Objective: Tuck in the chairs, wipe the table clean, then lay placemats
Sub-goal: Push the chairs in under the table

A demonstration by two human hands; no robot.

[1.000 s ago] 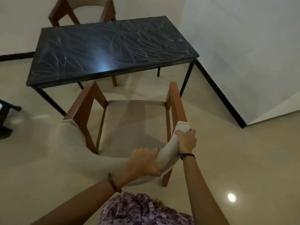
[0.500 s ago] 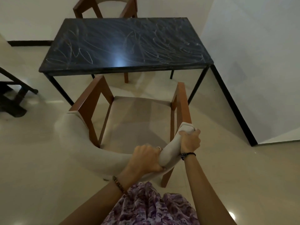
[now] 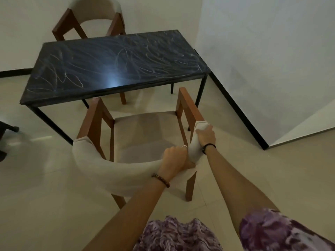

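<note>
Near chair point(image 3: 143, 140): wooden frame with a padded beige seat and a curved, cloth-covered backrest, standing on the tiled floor point(image 3: 45, 205) at the near long side of the desk point(image 3: 112, 66). Its seat faces the desk; the front of the wooden arms reaches just to the desk's near edge, while the seat lies out from under the top. Left hand point(image 3: 175, 158): fingers curled over the upper rim of the backrest, right of its middle, gripping the padding; a ring shows on one finger and a beaded bracelet point(image 3: 161, 180) circles the wrist. Right hand point(image 3: 205, 135): clenched around the right end of the backrest, where the cloth meets the wooden arm; a dark band point(image 3: 208, 146) sits at the wrist. The two hands lie close together, both on the right portion of the backrest. Desk: dark marbled top on thin black metal legs, its surface covered with pale looping scribble marks and one bright reflection near the front edge. Far chair point(image 3: 94, 20): same design, at the opposite long side, against the white wall point(image 3: 262, 60). Lower margin: purple patterned garment point(image 3: 181, 234) of the person.
</note>
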